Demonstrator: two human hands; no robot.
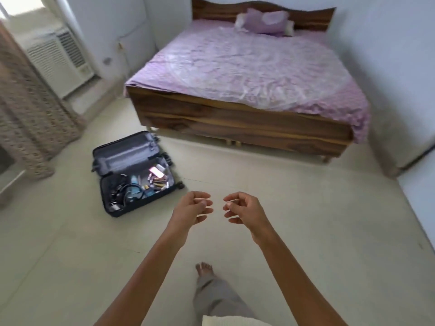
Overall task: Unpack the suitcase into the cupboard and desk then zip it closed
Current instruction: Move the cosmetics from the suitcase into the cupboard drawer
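Observation:
A dark suitcase (110, 209) lies open on the pale floor at the left, its grey-lined lid (122, 154) folded back toward the bed. Its lower half holds several small items: black cables (122, 192), a blue bottle (134, 182) and a pink packet (157, 171). My left hand (191, 209) and my right hand (242, 208) are stretched out in front of me at mid-frame, to the right of the suitcase and well apart from it. Both hands hold nothing, with fingers loosely curled and apart. No cupboard or desk is in view.
A wooden bed (235, 118) with a purple sheet and pillows (266, 21) fills the far side. A patterned curtain (26, 114) and a white air conditioner (58, 57) stand at the left. My bare foot (204, 269) and grey trouser leg are below the hands.

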